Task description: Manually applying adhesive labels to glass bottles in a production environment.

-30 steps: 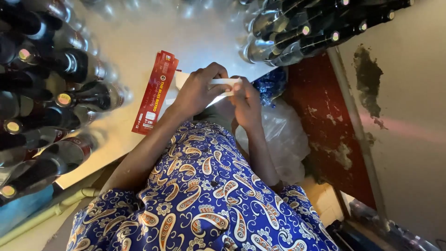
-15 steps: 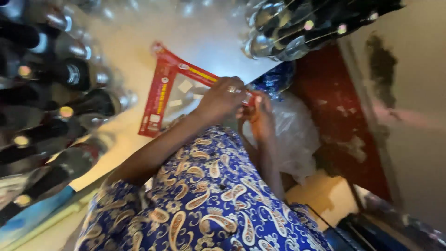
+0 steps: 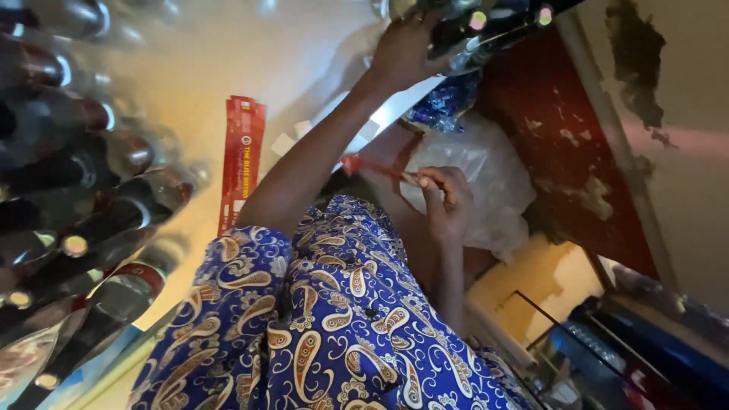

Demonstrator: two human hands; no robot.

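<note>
Since then my left hand (image 3: 406, 49) rose to grip a bottle (image 3: 486, 34); my right hand (image 3: 444, 201) pinched the red strip (image 3: 372, 168).

Hands: two, a left hand (image 3: 406, 49) at the far bottles and a right hand (image 3: 446, 199).
Red paper strips on the bench (image 3: 250, 61): one long strip (image 3: 241, 163).
Thin red strips in the right hand: one (image 3: 372, 168).
Dark bottles: two clusters, left (image 3: 83, 175) and far right (image 3: 493, 26); bottles too crowded to count.
White plastic bags: one (image 3: 493, 182).
Blue wrappers: one (image 3: 448, 102).
</note>
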